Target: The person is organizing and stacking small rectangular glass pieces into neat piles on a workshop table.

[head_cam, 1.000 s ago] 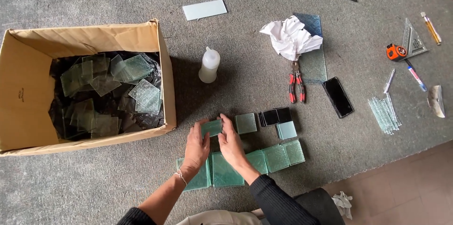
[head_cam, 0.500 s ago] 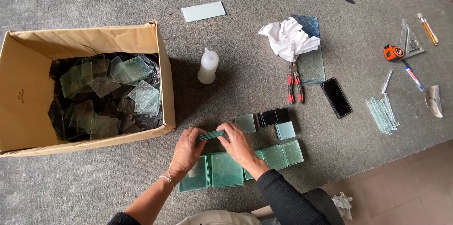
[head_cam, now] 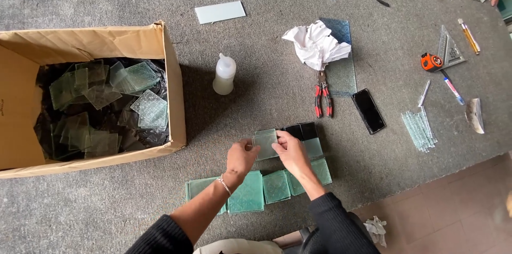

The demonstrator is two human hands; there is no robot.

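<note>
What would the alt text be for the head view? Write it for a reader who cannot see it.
Two hands, left hand and right hand, hold a square glass tile over rows of glass tiles on grey carpet. A cardboard box of glass pieces sits left; a squeeze bottle, pliers and phone lie beyond.

I take the cardboard box (head_cam: 90, 99) as my landmark. In the box lie many glass squares (head_cam: 106, 105). Just right of the box stands a squeeze bottle (head_cam: 224, 74). Further right of the box lie the pliers (head_cam: 323, 95), with a crumpled cloth (head_cam: 316, 45) behind them and a phone (head_cam: 368, 110) on their right. Right of the box and nearer to me, my left hand (head_cam: 241, 158) and right hand (head_cam: 290, 152) hold one glass tile (head_cam: 265, 143) between them. In front of the hands, a row of tiles (head_cam: 256, 190) lies on the floor. Far right of the box lies a tape measure (head_cam: 431, 62).
</note>
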